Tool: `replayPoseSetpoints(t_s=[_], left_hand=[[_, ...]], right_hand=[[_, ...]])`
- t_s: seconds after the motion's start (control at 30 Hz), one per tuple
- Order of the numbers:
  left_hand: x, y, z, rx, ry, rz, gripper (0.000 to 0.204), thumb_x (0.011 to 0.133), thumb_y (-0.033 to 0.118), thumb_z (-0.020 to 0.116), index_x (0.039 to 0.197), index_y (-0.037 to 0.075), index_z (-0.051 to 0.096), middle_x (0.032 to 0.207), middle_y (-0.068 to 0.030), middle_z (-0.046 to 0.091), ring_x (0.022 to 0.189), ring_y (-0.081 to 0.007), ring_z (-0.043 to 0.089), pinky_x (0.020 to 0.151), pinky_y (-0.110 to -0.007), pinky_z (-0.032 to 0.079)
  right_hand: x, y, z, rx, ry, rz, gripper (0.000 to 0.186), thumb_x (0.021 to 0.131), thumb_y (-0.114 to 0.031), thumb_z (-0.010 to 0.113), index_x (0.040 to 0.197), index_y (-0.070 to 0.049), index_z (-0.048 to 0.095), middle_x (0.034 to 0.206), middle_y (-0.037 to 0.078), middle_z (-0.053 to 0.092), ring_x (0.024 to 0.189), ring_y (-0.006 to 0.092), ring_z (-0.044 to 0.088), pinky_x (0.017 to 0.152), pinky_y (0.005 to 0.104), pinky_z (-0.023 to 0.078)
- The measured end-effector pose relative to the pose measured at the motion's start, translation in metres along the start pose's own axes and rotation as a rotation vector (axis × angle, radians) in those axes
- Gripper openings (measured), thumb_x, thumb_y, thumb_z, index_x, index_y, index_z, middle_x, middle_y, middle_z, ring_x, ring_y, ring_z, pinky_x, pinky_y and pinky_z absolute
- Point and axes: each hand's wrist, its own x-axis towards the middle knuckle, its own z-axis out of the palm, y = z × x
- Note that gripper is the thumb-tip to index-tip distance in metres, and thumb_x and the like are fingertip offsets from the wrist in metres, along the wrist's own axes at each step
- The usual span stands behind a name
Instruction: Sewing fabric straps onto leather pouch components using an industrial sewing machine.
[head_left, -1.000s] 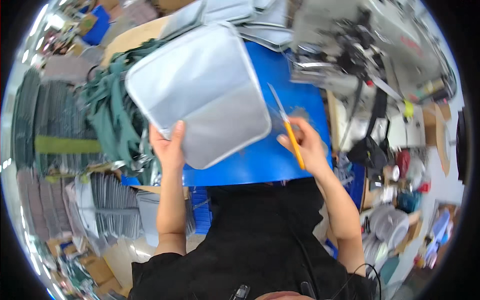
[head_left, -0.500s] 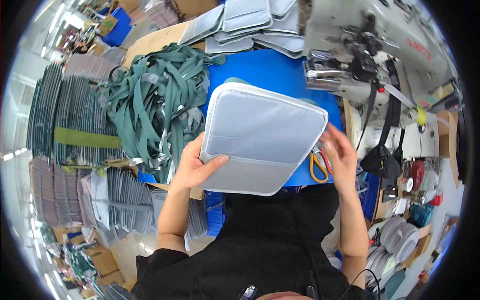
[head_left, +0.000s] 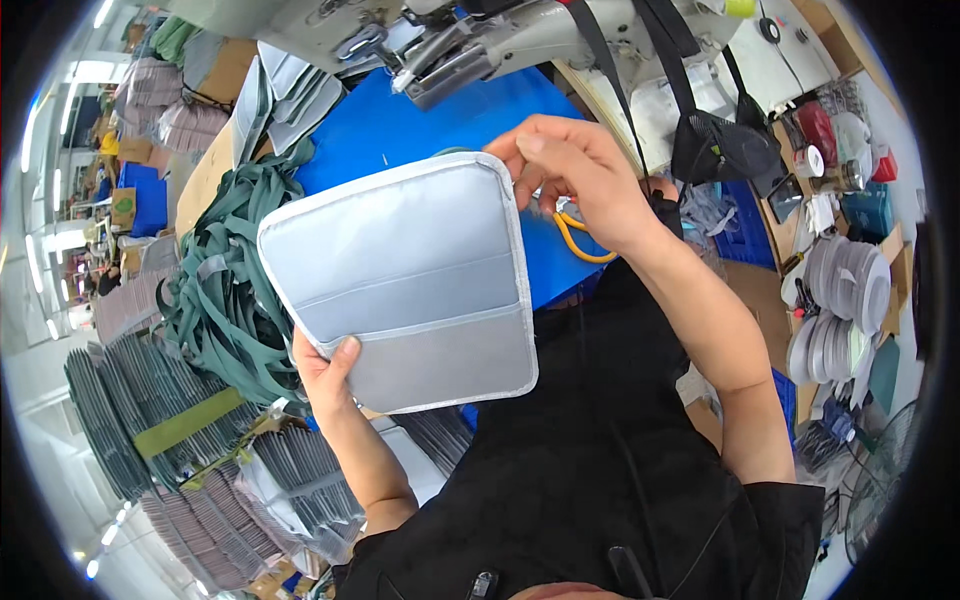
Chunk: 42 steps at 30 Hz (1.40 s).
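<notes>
A flat grey fabric pouch [head_left: 410, 270] with rounded corners, white bound edges and a pocket seam across it is held up, tilted, over the blue table. My left hand [head_left: 325, 368] grips its lower left edge, thumb on the face and fingers hidden behind. At the upper right corner, my right hand [head_left: 585, 180] has its fingers bent in a pinch against the bound edge. Whether a thread or only the edge lies between those fingertips is too small to make out. Just below that hand shows the yellow loop handle [head_left: 575, 240] of a tool, partly covered.
A sewing machine [head_left: 540, 55] stands across the blue table [head_left: 450, 110]. Green strips [head_left: 225, 290] lie heaped at the left, with finished-looking grey pouches [head_left: 285, 95] behind. Banded stacks of panels [head_left: 160, 420] stand farther left. A black mesh bag [head_left: 725, 145] hangs at right.
The view has swung toward the right. The pouch has turned and now leans the other way. My right hand has gone from beside its right corner to bent fingers at its upper right corner.
</notes>
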Motion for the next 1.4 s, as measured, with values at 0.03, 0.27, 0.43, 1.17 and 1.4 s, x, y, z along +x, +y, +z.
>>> replayPoseSetpoints(t_s=[0.03, 0.27, 0.43, 1.17, 1.4], left_hand=[[0.001, 0.000, -0.001, 0.007, 0.002, 0.009, 0.071, 0.081, 0.017, 0.088, 0.140, -0.003, 0.054, 0.129, -0.0107, 0.068, 0.118, -0.0208, 0.063, 0.106, -0.036, 0.045], [-0.003, 0.001, -0.001, 0.045, 0.031, 0.015, 0.078, 0.079, 0.020, 0.090, 0.142, -0.004, 0.053, 0.130, -0.0114, 0.067, 0.118, -0.0219, 0.063, 0.106, -0.036, 0.045], [-0.004, 0.007, -0.001, 0.038, 0.024, 0.048, 0.076, 0.079, 0.019, 0.089, 0.142, -0.004, 0.053, 0.129, -0.0120, 0.067, 0.117, -0.0219, 0.063, 0.106, -0.036, 0.045], [0.025, -0.145, 0.109, 1.011, -0.232, 0.432, 0.034, 0.086, 0.027, 0.078, 0.109, 0.007, 0.064, 0.144, -0.0160, 0.055, 0.135, -0.0346, 0.050, 0.111, -0.053, 0.038], [0.026, -0.146, 0.103, 1.078, -0.295, 0.350, 0.040, 0.089, 0.035, 0.077, 0.114, 0.008, 0.060, 0.165, -0.0115, 0.039, 0.155, -0.0322, 0.031, 0.122, -0.067, 0.020]], right_hand=[[0.000, -0.001, -0.001, 0.015, -0.014, 0.000, 0.039, 0.107, -0.038, 0.054, 0.110, -0.005, 0.074, 0.091, 0.000, 0.072, 0.076, 0.0053, 0.064, 0.063, 0.0202, 0.046], [0.003, 0.007, 0.005, -0.060, 0.050, -0.050, 0.023, 0.103, -0.027, 0.066, 0.103, -0.005, 0.073, 0.087, -0.001, 0.070, 0.070, 0.0046, 0.064, 0.058, 0.0191, 0.046], [0.008, 0.014, 0.007, 0.013, 0.062, -0.018, 0.020, 0.103, -0.024, 0.068, 0.104, -0.004, 0.073, 0.087, -0.001, 0.071, 0.072, 0.0056, 0.067, 0.058, 0.0191, 0.046], [-0.020, 0.129, -0.033, -1.184, 0.095, -0.304, 0.042, 0.087, -0.014, 0.077, 0.128, -0.009, 0.068, 0.128, 0.012, 0.066, 0.117, 0.0350, 0.062, 0.098, 0.0446, 0.049], [0.042, 0.145, 0.006, -1.120, -0.168, 0.054, 0.028, 0.092, -0.010, 0.073, 0.119, -0.004, 0.070, 0.105, 0.015, 0.077, 0.093, 0.0291, 0.075, 0.083, 0.0390, 0.059]])
